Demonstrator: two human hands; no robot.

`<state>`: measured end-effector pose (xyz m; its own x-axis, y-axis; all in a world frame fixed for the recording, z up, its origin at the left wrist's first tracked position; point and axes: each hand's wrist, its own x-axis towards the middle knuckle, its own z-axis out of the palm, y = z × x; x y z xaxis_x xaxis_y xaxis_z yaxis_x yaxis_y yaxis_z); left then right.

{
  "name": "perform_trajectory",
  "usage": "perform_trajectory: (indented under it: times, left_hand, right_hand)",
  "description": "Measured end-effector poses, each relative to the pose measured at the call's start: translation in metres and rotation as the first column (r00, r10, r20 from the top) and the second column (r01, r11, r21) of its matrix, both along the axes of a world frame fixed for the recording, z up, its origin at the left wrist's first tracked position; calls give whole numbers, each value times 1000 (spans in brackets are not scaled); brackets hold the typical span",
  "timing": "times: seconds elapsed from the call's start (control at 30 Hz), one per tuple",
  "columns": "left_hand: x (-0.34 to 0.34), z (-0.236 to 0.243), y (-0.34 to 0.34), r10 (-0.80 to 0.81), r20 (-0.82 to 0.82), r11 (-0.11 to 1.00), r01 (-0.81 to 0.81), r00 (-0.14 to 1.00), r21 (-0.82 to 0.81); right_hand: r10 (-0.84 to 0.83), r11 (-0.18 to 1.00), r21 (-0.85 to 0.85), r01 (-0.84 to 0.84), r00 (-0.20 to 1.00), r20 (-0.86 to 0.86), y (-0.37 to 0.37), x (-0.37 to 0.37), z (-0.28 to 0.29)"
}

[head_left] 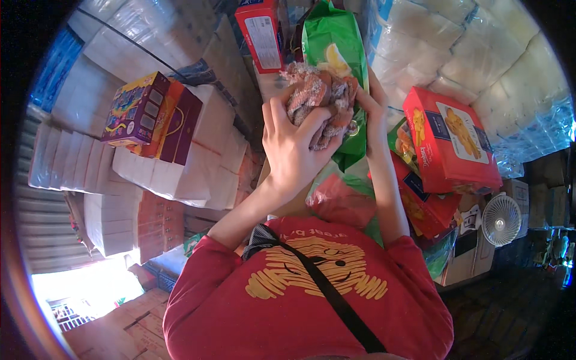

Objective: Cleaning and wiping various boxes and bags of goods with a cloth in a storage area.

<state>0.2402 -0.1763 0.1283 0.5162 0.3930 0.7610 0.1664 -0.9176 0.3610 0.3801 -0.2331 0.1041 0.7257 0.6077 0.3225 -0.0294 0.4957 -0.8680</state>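
My left hand (291,132) has its fingers curled round a crumpled, speckled pink and grey cloth (321,99), pressed against the front of a glossy green bag (330,36) with a pale yellow print. The bag stands upright in front of me. My right hand (375,102) grips that bag's right edge, its thumb beside the cloth and the other fingers partly hidden behind. Just below the bag lies a clear plastic wrap (336,189) over something red.
Red boxes (444,144) lie at the right, near a small white fan (501,219). A red box (261,42) stands behind, left of the bag. Purple and orange boxes (135,108) sit on white stacked packs (162,180) at left. Wrapped white bundles (456,42) rise at the back right.
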Motion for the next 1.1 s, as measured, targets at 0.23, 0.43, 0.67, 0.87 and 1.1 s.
perform_trajectory:
  times: [0.23, 0.43, 0.67, 0.87, 1.1]
  left_hand:
    - [-4, -8, -3, -64, -27, 998, 63, 998, -20]
    - [41, 18, 40, 34, 183, 999, -37, 983, 12]
    - [8, -2, -14, -162, -37, 986, 163, 986, 37]
    - [33, 16, 14, -19, 76, 993, 9, 997, 120]
    - [56, 27, 38, 86, 191, 989, -107, 978, 102]
  right_hand:
    - [-189, 977, -74, 202, 970, 151, 2, 10, -11]
    - [-114, 984, -116, 136, 978, 175, -10, 5, -11]
    - [-209, 974, 82, 214, 976, -63, -9, 15, 1]
    - [-204, 978, -36, 203, 979, -4, -12, 2, -3]
    - [-127, 987, -97, 131, 991, 46, -19, 0, -5]
